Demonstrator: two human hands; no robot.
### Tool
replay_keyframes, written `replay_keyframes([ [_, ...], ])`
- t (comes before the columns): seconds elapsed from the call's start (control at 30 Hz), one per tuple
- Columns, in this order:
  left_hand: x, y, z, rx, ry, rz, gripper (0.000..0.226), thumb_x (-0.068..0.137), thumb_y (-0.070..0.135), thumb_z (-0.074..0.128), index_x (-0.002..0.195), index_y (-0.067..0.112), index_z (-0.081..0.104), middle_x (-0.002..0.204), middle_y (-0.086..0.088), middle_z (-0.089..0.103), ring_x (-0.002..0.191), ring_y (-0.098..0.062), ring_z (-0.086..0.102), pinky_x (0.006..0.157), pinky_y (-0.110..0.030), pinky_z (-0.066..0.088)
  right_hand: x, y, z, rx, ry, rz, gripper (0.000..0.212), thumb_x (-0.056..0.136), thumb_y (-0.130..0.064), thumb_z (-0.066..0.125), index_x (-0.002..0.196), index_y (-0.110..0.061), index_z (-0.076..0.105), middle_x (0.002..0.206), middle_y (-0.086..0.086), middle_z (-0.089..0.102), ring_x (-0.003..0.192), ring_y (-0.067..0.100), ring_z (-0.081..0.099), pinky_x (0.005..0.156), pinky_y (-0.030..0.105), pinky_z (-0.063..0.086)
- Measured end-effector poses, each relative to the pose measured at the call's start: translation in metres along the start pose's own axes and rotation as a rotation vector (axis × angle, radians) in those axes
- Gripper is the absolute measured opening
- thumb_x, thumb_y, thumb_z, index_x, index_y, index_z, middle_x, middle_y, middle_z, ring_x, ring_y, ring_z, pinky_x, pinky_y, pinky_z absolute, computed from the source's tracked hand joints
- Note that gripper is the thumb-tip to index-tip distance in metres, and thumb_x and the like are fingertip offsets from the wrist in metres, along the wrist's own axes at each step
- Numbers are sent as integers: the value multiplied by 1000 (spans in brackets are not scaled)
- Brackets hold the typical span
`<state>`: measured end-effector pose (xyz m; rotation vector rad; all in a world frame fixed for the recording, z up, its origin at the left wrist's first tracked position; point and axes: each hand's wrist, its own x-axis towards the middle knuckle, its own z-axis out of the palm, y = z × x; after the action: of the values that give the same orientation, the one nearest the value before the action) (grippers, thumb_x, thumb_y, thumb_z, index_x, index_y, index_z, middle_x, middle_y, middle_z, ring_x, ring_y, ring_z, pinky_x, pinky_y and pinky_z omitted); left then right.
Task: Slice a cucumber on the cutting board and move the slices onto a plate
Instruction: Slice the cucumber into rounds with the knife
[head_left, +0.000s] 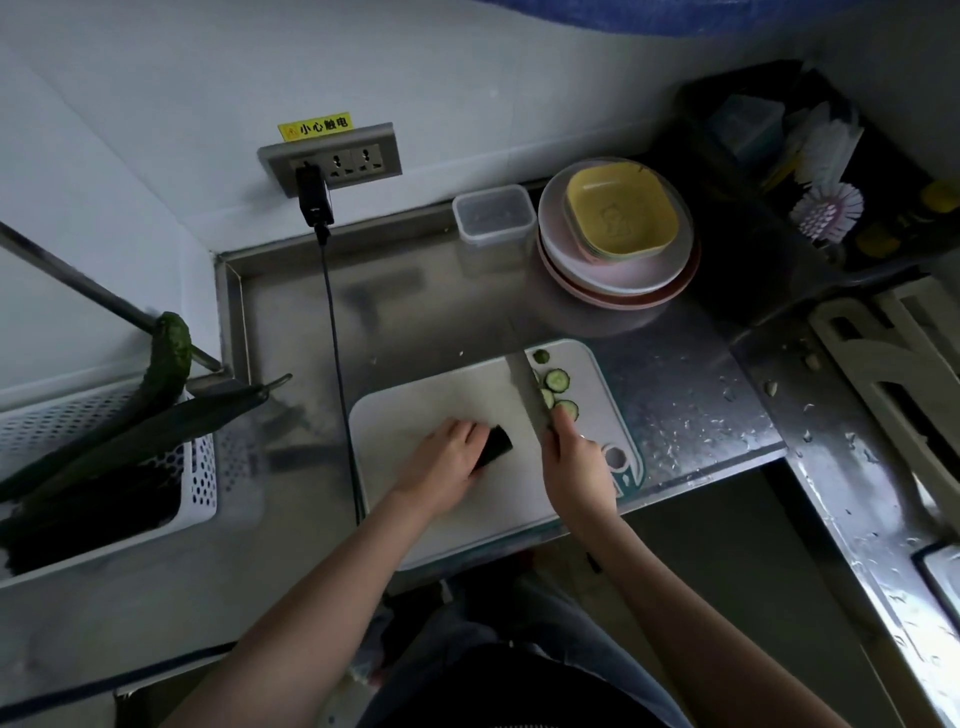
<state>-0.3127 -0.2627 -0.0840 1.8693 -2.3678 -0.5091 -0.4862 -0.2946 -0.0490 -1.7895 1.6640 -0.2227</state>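
A white cutting board (457, 395) lies on the steel counter. My left hand (441, 467) presses down on a short dark cucumber piece (496, 448) near the board's middle. My right hand (571, 462) grips a knife whose blade (527, 387) stands just right of the cucumber, its handle hidden in my fist. Several round cucumber slices (557, 381) and an end stub (541, 356) lie on the board right of the blade. A stack of plates (587, 270) topped by a yellow square dish (621, 213) stands behind the board.
A white perforated basket (200, 483) at the left holds several whole cucumbers (156, 426). A black cable (340, 374) runs from a wall socket down past the board's left edge. A clear plastic box (493, 213) sits by the plates. The counter at the right is wet.
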Motion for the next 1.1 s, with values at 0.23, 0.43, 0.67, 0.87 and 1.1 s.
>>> replay_keyframes([
  [0.23, -3, -1, 8, 84, 129, 146, 53, 67, 11, 78, 109, 8, 45, 107, -9, 40, 93, -27, 43, 54, -39, 53, -23, -3, 1, -191, -90, -141, 15, 102, -30, 30, 105, -18, 38, 78, 12, 61, 68, 34, 59, 59, 43, 52],
  [0.43, -1, 2, 13, 187, 215, 192, 37, 72, 8, 64, 107, 8, 52, 101, -8, 48, 87, -29, 43, 51, -39, 49, -31, 5, 6, -280, -105, -206, 20, 102, -29, 29, 117, -17, 36, 86, 11, 61, 72, 35, 62, 57, 37, 46],
  [0.67, 5, -3, 18, 248, 235, 265, 30, 74, 13, 41, 103, 10, 46, 94, -8, 51, 87, -27, 44, 64, -35, 50, -36, 6, 13, -402, -146, -225, 30, 98, -10, 40, 123, -19, 27, 90, 8, 60, 74, 34, 64, 54, 34, 38],
  [0.87, 6, -5, 22, 245, 238, 248, 31, 76, 13, 40, 106, 12, 46, 101, -6, 41, 90, -29, 43, 65, -37, 48, -36, 4, 11, -387, -170, -218, 32, 97, -7, 40, 125, -17, 29, 93, 9, 60, 77, 35, 64, 56, 34, 37],
  [1.1, 9, -5, 20, 219, 221, 253, 28, 76, 15, 40, 104, 12, 45, 102, -6, 40, 90, -29, 42, 65, -37, 50, -33, 4, 14, -293, -180, -190, 28, 98, -8, 38, 122, -17, 26, 91, 10, 60, 75, 36, 62, 55, 35, 37],
])
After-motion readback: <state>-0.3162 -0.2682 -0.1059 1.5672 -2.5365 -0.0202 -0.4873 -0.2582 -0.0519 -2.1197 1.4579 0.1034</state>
